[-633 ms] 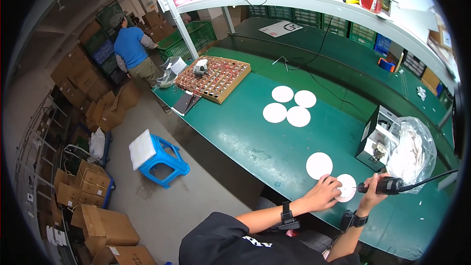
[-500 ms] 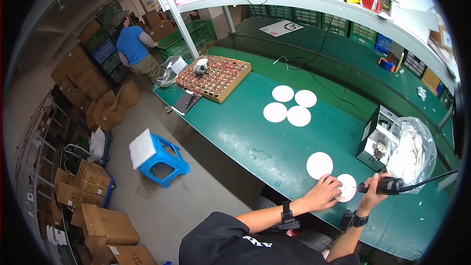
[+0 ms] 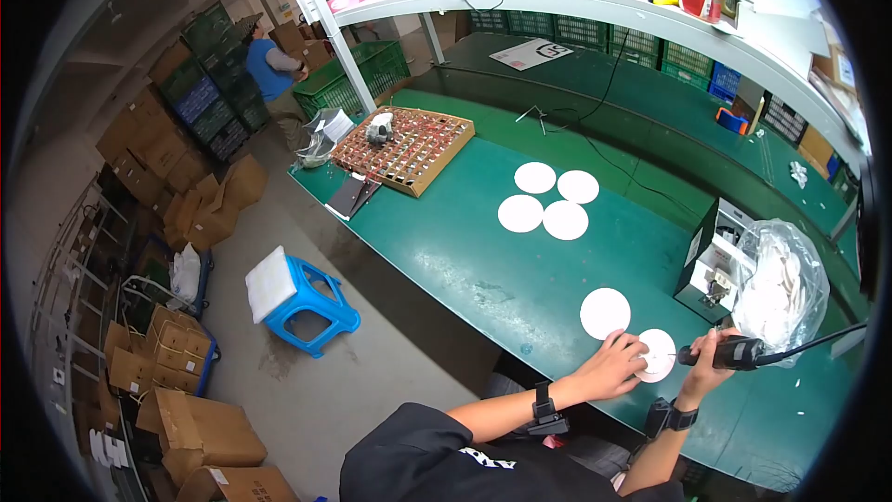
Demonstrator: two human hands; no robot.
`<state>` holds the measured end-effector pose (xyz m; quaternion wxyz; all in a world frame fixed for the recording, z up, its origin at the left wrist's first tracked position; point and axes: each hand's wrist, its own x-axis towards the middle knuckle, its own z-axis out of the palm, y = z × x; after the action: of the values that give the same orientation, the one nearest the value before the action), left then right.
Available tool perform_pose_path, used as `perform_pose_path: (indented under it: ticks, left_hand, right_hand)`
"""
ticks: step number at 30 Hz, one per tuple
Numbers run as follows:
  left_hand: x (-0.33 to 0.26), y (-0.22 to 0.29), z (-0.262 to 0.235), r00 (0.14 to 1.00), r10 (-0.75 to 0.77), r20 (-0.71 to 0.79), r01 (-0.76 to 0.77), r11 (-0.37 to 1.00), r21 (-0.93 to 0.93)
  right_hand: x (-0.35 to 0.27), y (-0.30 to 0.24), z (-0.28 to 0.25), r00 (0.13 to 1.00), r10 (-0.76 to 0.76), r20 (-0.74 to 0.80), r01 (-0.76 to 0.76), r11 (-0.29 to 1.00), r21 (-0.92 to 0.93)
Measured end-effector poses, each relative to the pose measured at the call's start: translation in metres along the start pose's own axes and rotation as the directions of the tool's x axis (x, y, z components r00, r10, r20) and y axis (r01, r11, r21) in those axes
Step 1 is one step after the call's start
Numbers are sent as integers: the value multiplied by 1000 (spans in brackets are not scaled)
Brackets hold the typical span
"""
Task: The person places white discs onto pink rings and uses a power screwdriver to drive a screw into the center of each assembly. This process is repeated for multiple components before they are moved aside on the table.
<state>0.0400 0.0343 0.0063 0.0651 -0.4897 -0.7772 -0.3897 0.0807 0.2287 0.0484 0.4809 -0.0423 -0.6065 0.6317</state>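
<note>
My left hand (image 3: 613,367) rests with bent fingers on a round white disc (image 3: 660,367), holding it against the green table near the front edge. In my right hand (image 3: 708,363) is a black corded electric screwdriver (image 3: 739,353), gripped round its body. Its thin tip points left, over the middle of that disc. Whether the tip touches anything is too small to tell, and my left fingers cover part of the disc. Another white disc (image 3: 605,313) lies just beyond my left hand.
Several white discs (image 3: 544,214) lie grouped farther back. To the right stand a black box (image 3: 699,265) and a clear bag of white pieces (image 3: 780,279). A partitioned tray (image 3: 432,172) sits at far left. A blue stool (image 3: 316,302) stands on the floor; a person (image 3: 269,70) is behind.
My hands, the screwdriver and the disc stay practically in place. In the background, the person in blue has shifted slightly right, and a second person behind the shelf post has also moved.
</note>
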Motion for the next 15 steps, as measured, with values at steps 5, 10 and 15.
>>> perform_pose_path:
  ticks: [5,10,15]
  left_hand:
    - [-2,2,0,1000,-3,1,3,1000,7]
    - [-1,1,3,1000,-5,8,5,1000,-9]
    - [-1,0,4,1000,0,-7,0,1000,-1]
  right_hand:
    - [-1,-2,0,1000,6,-4,-6,1000,9]
    - [-1,-2,-2,1000,-1,-8,1,1000,-18]
    - [1,-2,0,1000,6,0,-6,1000,9]
